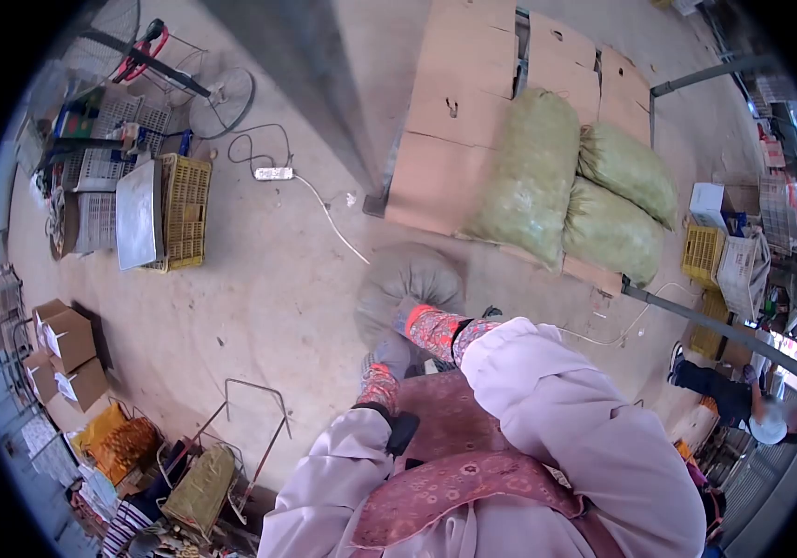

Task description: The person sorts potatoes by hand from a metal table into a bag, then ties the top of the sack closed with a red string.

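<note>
A full greyish-green sack (pixel 412 272) stands on the floor in front of me, slightly blurred, its cloth gathered in folds toward my hands. My right hand (pixel 406 314), in a grey glove with a red patterned sleeve cuff above it, is closed on the gathered top of the sack. Just nearer to me, my left hand (pixel 387 355), gloved the same way, is closed at the sack's near side; its fingertips are partly hidden. A pink patterned apron (pixel 454 418) hangs below my arms.
Three filled green sacks (pixel 529 177) lie on a cardboard-covered platform (pixel 445 102) with metal posts. A white power strip (pixel 274 174) and its cable cross the floor. Yellow crates (pixel 186 212), cartons (pixel 68 339) and a metal-framed cart (pixel 259 400) stand left. A person (pixel 729 391) is at right.
</note>
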Demonstrator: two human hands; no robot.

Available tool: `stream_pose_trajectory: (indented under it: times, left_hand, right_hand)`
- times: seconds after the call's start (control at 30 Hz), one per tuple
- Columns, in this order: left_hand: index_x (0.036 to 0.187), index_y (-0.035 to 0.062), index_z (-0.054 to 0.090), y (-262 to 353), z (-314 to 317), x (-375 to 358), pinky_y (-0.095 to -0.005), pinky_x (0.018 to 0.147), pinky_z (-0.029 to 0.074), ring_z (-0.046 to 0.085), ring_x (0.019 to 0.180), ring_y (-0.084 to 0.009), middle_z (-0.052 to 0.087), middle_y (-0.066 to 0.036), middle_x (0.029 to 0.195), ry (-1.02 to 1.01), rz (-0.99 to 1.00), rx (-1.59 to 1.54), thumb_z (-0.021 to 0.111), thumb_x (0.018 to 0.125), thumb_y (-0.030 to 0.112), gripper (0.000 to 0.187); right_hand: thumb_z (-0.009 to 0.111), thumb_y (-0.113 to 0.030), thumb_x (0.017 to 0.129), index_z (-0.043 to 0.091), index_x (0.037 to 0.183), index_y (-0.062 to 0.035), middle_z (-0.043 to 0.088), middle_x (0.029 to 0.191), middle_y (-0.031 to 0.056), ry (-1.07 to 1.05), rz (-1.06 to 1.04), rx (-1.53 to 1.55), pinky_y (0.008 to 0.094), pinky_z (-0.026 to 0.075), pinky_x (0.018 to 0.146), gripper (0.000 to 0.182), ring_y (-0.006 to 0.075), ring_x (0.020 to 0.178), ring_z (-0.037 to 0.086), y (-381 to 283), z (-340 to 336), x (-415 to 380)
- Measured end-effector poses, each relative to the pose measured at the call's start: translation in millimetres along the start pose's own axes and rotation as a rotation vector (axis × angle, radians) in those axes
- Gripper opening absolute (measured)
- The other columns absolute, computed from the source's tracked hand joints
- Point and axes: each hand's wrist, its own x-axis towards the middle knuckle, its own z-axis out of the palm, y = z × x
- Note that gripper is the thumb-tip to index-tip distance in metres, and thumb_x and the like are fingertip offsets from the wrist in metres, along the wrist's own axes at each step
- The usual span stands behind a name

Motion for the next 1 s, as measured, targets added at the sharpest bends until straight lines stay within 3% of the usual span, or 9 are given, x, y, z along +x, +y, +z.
stream_pose_trajectory:
  times: [0.13, 0.23, 0.3, 0.43, 0.63, 0.7, 0.77, 0.87, 1.0]
  left_hand:
    - [0.110, 0.0043, 0.067, -25.3, 14.3, -7.4, -0.0483, 0.081, 0.053, 0.063, 0.097, -0.0454, 0.068, -0.024, 0.102, 0.025, -0.046, -0.082, 0.066, 0.081, 0.034, 0.041]
    - [0.110, 0.0048, 0.067, -35.2, 16.5, -22.3, -0.0492, 0.082, 0.052, 0.063, 0.096, -0.0455, 0.068, -0.025, 0.101, 0.195, 0.334, -0.362, 0.068, 0.080, 0.038, 0.045]
    - [0.111, 0.0051, 0.068, -50.0, 18.4, -25.5, -0.0490, 0.083, 0.052, 0.065, 0.094, -0.0450, 0.068, -0.025, 0.100, -0.110, 0.010, -0.076, 0.067, 0.082, 0.039, 0.045]
    - [0.108, 0.0024, 0.068, -49.6, 10.4, -33.5, -0.0467, 0.077, 0.052, 0.068, 0.093, -0.0423, 0.071, -0.022, 0.094, -0.164, -0.103, -0.027, 0.068, 0.083, 0.037, 0.043]
    - [0.122, 0.0042, 0.060, -50.7, 27.7, -50.2, -0.0426, 0.086, 0.050, 0.064, 0.103, -0.0399, 0.067, -0.024, 0.108, -0.062, 0.294, -0.649, 0.065, 0.088, 0.033, 0.045]
    - [0.118, 0.0038, 0.062, -36.8, 27.8, -47.4, -0.0428, 0.084, 0.051, 0.065, 0.101, -0.0402, 0.068, -0.023, 0.105, 0.006, 0.254, -0.582, 0.067, 0.086, 0.030, 0.042]
    - [0.111, 0.0031, 0.065, -3.2, 18.7, -51.8, -0.0443, 0.082, 0.051, 0.065, 0.097, -0.0422, 0.068, -0.024, 0.101, 0.053, -0.179, -0.305, 0.066, 0.085, 0.028, 0.036]
    - [0.089, -0.0014, 0.067, -0.2, 47.4, -41.7, -0.0440, 0.070, 0.051, 0.068, 0.080, -0.0381, 0.068, -0.025, 0.083, 0.285, -0.312, -0.313, 0.072, 0.075, 0.030, 0.034]
    - [0.087, -0.0016, 0.067, 18.1, 38.0, -57.5, -0.0477, 0.067, 0.050, 0.066, 0.079, -0.0433, 0.067, -0.025, 0.078, 0.173, -0.325, -0.373, 0.070, 0.077, 0.028, 0.031]
  right_hand:
    - [0.068, -0.024, 0.073, 0.053, 0.127, -0.0164, 0.058, 0.124, 0.0102, -0.090, 0.021, -0.039, 0.0426, 0.054, 0.076, 0.056, 0.0291, 0.092, 0.067, -16.2, -3.9, 4.0]
    - [0.069, -0.024, 0.072, 0.055, 0.123, -0.0161, 0.059, 0.119, 0.0104, -0.138, 0.024, -0.046, 0.0428, 0.054, 0.075, 0.053, 0.0293, 0.091, 0.067, -26.8, -2.2, 1.0]
    - [0.069, -0.024, 0.071, 0.057, 0.120, -0.0159, 0.060, 0.116, 0.0105, -0.166, 0.034, -0.063, 0.0429, 0.054, 0.074, 0.051, 0.0295, 0.090, 0.068, -36.6, 3.7, 2.7]
    - [0.070, -0.024, 0.070, 0.060, 0.115, -0.0155, 0.062, 0.111, 0.0108, -0.207, 0.030, -0.098, 0.0432, 0.055, 0.073, 0.047, 0.0298, 0.087, 0.068, -44.8, 3.7, 7.4]
    - [0.072, -0.023, 0.068, 0.065, 0.107, -0.0149, 0.065, 0.102, 0.0112, -0.261, -0.011, -0.127, 0.0436, 0.055, 0.071, 0.041, 0.0302, 0.084, 0.069, -36.3, -3.1, 9.7]
    - [0.072, -0.023, 0.067, 0.066, 0.105, -0.0147, 0.066, 0.099, 0.0113, -0.280, -0.033, -0.149, 0.0437, 0.055, 0.070, 0.039, 0.0304, 0.083, 0.069, -30.3, -6.5, 10.6]
    - [0.072, -0.023, 0.066, 0.068, 0.102, -0.0145, 0.067, 0.096, 0.0114, -0.303, -0.063, -0.172, 0.0438, 0.055, 0.070, 0.037, 0.0305, 0.081, 0.069, -24.3, -10.8, 10.7]
    - [0.073, -0.023, 0.065, 0.070, 0.099, -0.0142, 0.069, 0.092, 0.0116, -0.337, -0.094, -0.212, 0.0440, 0.055, 0.068, 0.035, 0.0308, 0.080, 0.070, -17.7, -18.8, 7.4]
    - [0.074, -0.023, 0.064, 0.073, 0.093, -0.0138, 0.071, 0.086, 0.0119, -0.373, -0.099, -0.258, 0.0443, 0.056, 0.067, 0.031, 0.0311, 0.077, 0.070, -21.8, -23.5, -1.3]
